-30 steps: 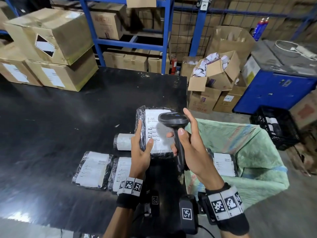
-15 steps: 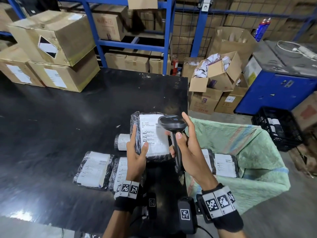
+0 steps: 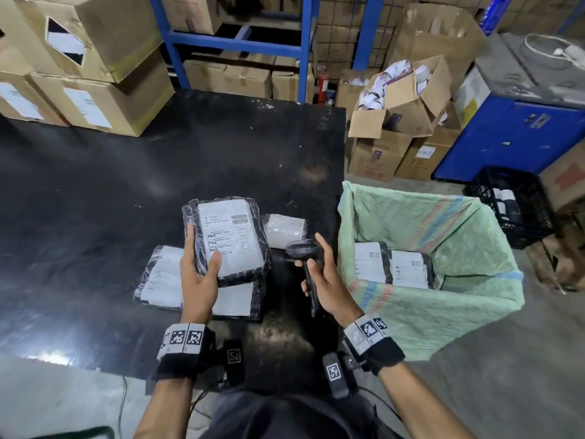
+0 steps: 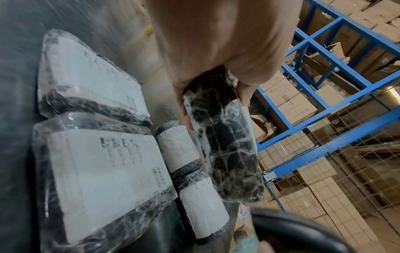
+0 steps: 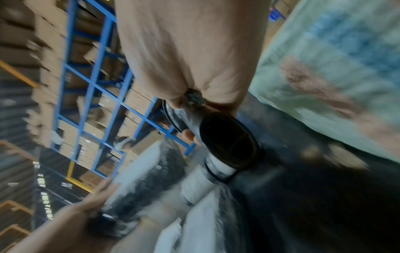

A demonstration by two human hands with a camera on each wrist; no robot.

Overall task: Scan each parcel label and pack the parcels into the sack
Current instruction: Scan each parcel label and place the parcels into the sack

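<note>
Parcel [image 3: 226,237]: black, clear-wrapped, white label up, in left hand [image 3: 198,282].

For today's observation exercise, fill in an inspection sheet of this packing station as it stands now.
Surface: black table, scuffed.
Job's things: held parcel, label up; two flat parcels and rolled parcels on table; two parcels in green sack.
Clutter: nothing seen.
Grippers: left hand grips held parcel; right hand grips scanner.
Cables: white cable on blue cabinet.
Surroundings: cardboard boxes, blue racking, black crate.
</note>
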